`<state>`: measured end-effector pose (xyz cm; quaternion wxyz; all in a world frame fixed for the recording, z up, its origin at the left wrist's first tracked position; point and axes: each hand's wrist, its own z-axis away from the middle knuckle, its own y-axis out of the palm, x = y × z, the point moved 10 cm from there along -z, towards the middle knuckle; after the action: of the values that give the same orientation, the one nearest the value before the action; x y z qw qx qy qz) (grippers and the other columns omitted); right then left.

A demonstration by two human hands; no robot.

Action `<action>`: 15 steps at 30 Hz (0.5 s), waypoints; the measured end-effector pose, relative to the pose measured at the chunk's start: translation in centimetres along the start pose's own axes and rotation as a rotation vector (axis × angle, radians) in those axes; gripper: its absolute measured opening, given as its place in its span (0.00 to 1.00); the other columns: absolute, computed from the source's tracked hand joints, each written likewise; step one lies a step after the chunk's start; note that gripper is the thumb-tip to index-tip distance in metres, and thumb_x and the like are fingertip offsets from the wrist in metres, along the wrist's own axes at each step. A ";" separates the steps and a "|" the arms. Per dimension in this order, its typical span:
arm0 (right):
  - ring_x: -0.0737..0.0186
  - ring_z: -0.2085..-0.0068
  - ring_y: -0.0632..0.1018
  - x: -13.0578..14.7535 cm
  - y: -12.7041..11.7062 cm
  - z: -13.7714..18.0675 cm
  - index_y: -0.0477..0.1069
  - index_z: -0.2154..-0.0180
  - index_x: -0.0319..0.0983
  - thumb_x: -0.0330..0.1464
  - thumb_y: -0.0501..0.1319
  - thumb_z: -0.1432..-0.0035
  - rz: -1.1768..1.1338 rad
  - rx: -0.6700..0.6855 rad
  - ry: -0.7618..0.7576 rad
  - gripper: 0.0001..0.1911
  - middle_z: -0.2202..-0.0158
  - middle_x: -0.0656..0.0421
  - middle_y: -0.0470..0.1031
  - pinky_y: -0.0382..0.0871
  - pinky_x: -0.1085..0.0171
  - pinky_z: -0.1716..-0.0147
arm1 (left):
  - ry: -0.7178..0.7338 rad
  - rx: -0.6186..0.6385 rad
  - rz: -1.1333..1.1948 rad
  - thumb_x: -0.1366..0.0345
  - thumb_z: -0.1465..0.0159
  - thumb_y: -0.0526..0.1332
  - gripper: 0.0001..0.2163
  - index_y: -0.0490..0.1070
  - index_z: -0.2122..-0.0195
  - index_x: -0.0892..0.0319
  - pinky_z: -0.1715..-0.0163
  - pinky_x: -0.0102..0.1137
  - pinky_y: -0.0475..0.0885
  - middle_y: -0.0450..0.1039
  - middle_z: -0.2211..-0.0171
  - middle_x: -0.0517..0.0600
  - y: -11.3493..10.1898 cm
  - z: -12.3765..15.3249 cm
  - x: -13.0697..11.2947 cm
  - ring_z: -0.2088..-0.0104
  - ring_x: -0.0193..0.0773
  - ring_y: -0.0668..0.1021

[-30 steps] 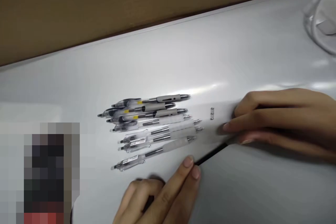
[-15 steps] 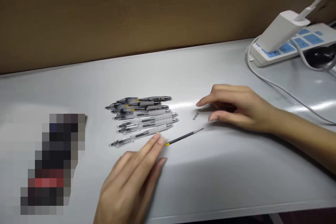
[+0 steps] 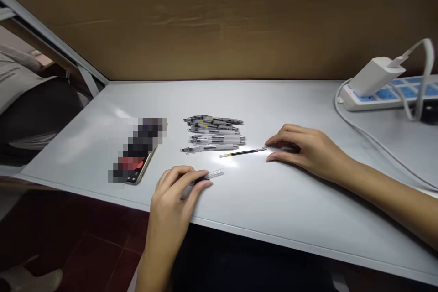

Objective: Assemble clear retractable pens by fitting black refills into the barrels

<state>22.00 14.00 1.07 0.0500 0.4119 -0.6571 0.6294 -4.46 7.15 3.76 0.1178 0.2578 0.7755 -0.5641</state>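
Note:
My left hand [image 3: 181, 187] is closed, pinching a clear pen barrel [image 3: 215, 174] with a black part between thumb and fingers, just above the table's near side. A black pen refill [image 3: 244, 152] with a yellow band lies on the table, its tip pointing at my right hand [image 3: 290, 146]. That hand rests with thumb and index finger apart, and the index fingertip is beside the refill tip. A tiny spring [image 3: 264, 148] appears at that tip; whether the finger touches it I cannot tell. Several clear pens with grey or white grips [image 3: 219, 139] lie in a group behind.
A partly blurred-out phone [image 3: 137, 175] lies left of the pens. At the right back stands a power strip [image 3: 362, 100] with a white charger [image 3: 374, 75]; its cable [image 3: 369, 134] runs along the table's right side. A cardboard panel [image 3: 219, 23] closes the back. Another person [image 3: 44, 96] sits at left.
The view has shifted, showing more of the left side. My left hand now holds the clear pen barrel, visible away from the pens. The right fingertips are now close to the refill tip.

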 end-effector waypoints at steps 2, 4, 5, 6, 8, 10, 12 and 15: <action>0.57 0.63 0.81 0.0 0.1 0.0 0.80 0.55 0.44 0.46 0.63 0.33 -0.023 0.009 0.002 0.15 0.58 0.55 0.80 0.73 0.60 0.64 | 0.050 0.030 0.009 0.61 0.29 0.63 0.07 0.81 0.57 0.51 0.59 0.34 0.76 0.75 0.59 0.49 0.6 -0.7 -0.4 0.58 0.41 0.78; 0.58 0.63 0.81 0.1 0.2 -0.1 0.81 0.56 0.45 0.43 0.60 0.31 -0.030 0.010 0.002 0.13 0.58 0.56 0.80 0.72 0.60 0.64 | 0.086 0.052 0.005 0.61 0.29 0.62 0.08 0.79 0.53 0.51 0.57 0.36 0.76 0.75 0.56 0.50 1.0 -1.4 -0.7 0.55 0.43 0.78; 0.58 0.63 0.81 0.1 0.2 -0.1 0.81 0.56 0.45 0.42 0.59 0.30 -0.033 0.008 0.003 0.13 0.58 0.56 0.80 0.72 0.59 0.63 | 0.099 0.054 -0.003 0.60 0.29 0.63 0.09 0.78 0.50 0.51 0.55 0.37 0.75 0.75 0.54 0.51 1.2 -1.6 -1.0 0.53 0.44 0.77; 0.57 0.62 0.81 0.0 0.2 -0.1 0.81 0.56 0.45 0.41 0.58 0.29 -0.038 0.007 0.003 0.14 0.58 0.55 0.80 0.72 0.59 0.63 | 0.114 0.059 -0.011 0.60 0.29 0.63 0.12 0.76 0.46 0.52 0.53 0.38 0.75 0.74 0.51 0.52 1.4 -1.8 -1.3 0.51 0.45 0.77; 0.56 0.61 0.81 0.0 0.2 -0.1 0.82 0.56 0.45 0.41 0.57 0.28 -0.050 0.005 0.005 0.15 0.59 0.55 0.80 0.73 0.58 0.62 | 0.159 0.076 -0.025 0.59 0.29 0.63 0.15 0.73 0.42 0.52 0.49 0.41 0.74 0.74 0.47 0.53 1.9 -2.1 -2.2 0.47 0.46 0.76; 0.56 0.60 0.81 0.1 0.2 -0.1 0.82 0.55 0.45 0.41 0.57 0.28 -0.055 0.009 0.001 0.15 0.59 0.55 0.80 0.73 0.58 0.61 | 0.214 0.111 -0.043 0.60 0.28 0.62 0.16 0.72 0.40 0.51 0.46 0.43 0.72 0.74 0.46 0.53 2.5 -2.2 -3.3 0.45 0.47 0.75; 0.56 0.60 0.81 0.2 0.1 -0.1 0.82 0.54 0.45 0.41 0.58 0.29 -0.054 0.013 -0.002 0.15 0.59 0.54 0.80 0.73 0.58 0.62 | 0.236 0.133 -0.067 0.60 0.27 0.61 0.18 0.69 0.38 0.50 0.43 0.45 0.70 0.75 0.44 0.53 2.7 -2.1 -3.7 0.43 0.48 0.75; 0.54 0.60 0.81 0.2 -0.3 -0.2 0.82 0.53 0.45 0.43 0.58 0.30 -0.053 0.004 0.003 0.16 0.58 0.53 0.80 0.74 0.57 0.60 | 0.164 0.110 -0.077 0.58 0.28 0.61 0.23 0.63 0.33 0.48 0.41 0.46 0.71 0.73 0.41 0.52 1.8 -1.8 -2.0 0.41 0.49 0.74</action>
<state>21.95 14.08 1.47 0.0671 0.4283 -0.6447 0.6296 -1.57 8.73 3.84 0.0178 0.2790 0.7597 -0.5871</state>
